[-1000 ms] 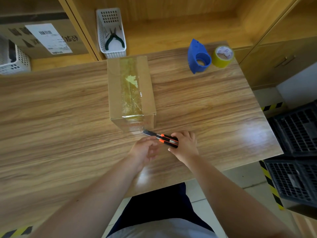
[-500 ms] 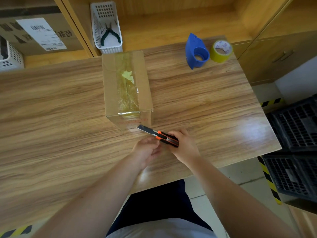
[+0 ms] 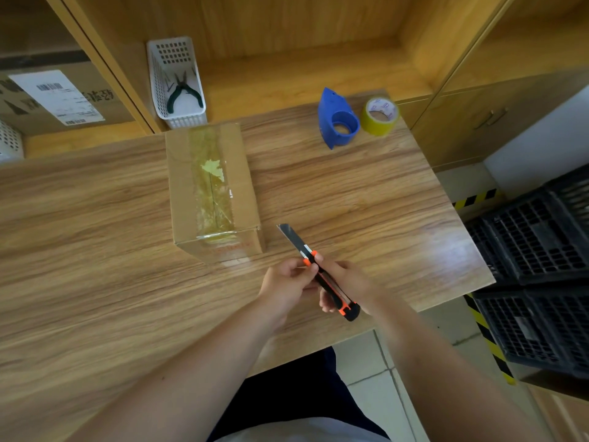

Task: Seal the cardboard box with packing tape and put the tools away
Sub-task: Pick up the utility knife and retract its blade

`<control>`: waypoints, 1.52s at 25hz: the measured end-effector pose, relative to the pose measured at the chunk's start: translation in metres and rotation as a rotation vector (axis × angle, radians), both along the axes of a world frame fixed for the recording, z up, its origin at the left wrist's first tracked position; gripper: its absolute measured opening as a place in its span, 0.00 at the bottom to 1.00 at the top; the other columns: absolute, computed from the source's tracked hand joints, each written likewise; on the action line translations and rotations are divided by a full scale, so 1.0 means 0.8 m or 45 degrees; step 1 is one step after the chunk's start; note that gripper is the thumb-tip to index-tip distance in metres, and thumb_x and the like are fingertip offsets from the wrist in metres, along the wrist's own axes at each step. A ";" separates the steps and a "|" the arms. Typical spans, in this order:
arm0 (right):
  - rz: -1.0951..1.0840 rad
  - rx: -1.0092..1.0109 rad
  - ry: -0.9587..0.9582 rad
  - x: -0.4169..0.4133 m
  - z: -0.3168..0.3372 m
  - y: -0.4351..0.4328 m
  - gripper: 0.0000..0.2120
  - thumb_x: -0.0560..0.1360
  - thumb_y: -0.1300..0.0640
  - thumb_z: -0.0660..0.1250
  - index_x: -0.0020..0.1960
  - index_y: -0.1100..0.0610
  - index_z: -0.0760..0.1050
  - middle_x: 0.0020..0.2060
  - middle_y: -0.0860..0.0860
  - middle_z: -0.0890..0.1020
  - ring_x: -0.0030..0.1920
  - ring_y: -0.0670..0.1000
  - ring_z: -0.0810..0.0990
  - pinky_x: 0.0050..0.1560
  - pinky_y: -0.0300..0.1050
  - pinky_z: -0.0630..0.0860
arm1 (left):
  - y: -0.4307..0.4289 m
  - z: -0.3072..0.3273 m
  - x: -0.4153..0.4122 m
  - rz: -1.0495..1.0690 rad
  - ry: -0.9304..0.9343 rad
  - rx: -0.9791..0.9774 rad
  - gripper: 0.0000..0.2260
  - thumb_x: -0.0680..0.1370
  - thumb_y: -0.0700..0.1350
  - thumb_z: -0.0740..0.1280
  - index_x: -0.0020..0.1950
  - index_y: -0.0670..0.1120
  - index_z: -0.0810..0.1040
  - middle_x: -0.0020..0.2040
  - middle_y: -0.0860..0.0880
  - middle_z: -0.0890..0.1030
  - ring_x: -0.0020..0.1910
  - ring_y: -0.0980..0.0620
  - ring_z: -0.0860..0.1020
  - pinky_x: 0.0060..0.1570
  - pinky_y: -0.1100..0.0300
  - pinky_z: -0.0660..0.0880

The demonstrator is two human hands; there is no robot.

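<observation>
Both hands, left hand [image 3: 288, 282] and right hand [image 3: 347, 283], grip the utility knife [image 3: 318, 272] beside the taped cardboard box [image 3: 213, 189]; its red print is illegible.

Bare forearms — white top [image 3: 299, 432]; dark trousers [image 3: 287, 387]

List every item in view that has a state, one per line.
Box: closed, taped along the top seam.
Knife: blade out, held off the table.
Right hand: gripping the knife handle.
Left hand: fingers on the knife by the slider.
Tape roll: loose on the table.
Dispenser: empty, beside the roll.
Pliers: closed, in the white basket.
</observation>
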State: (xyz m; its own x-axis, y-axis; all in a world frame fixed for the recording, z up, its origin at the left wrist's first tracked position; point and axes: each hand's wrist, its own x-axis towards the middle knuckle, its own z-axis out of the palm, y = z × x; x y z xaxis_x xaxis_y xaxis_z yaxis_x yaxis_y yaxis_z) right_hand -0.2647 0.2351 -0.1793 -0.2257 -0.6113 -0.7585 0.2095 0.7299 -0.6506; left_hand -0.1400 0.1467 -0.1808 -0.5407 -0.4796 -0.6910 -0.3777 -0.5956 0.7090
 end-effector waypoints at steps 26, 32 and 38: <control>-0.270 -0.203 -0.153 -0.098 0.037 -0.083 0.19 0.78 0.45 0.61 0.50 0.61 0.79 0.27 0.59 0.77 0.27 0.57 0.75 0.41 0.53 0.78 | -0.087 0.063 -0.131 0.143 0.054 -0.065 0.10 0.81 0.44 0.64 0.55 0.41 0.83 0.49 0.42 0.86 0.46 0.49 0.85 0.52 0.56 0.81; -0.248 -0.248 -0.260 -0.130 0.041 -0.103 0.20 0.78 0.50 0.63 0.56 0.68 0.76 0.30 0.58 0.77 0.29 0.56 0.76 0.38 0.52 0.79 | -0.108 0.068 -0.167 0.283 -0.035 -0.054 0.09 0.80 0.44 0.65 0.50 0.42 0.84 0.44 0.45 0.85 0.40 0.50 0.83 0.50 0.54 0.82; -0.222 -0.316 -0.358 -0.143 0.053 -0.123 0.08 0.80 0.56 0.60 0.52 0.61 0.73 0.31 0.58 0.77 0.30 0.56 0.77 0.34 0.50 0.80 | -0.134 0.064 -0.196 0.472 -0.288 -0.195 0.07 0.78 0.45 0.68 0.42 0.46 0.84 0.44 0.45 0.86 0.50 0.44 0.83 0.57 0.50 0.79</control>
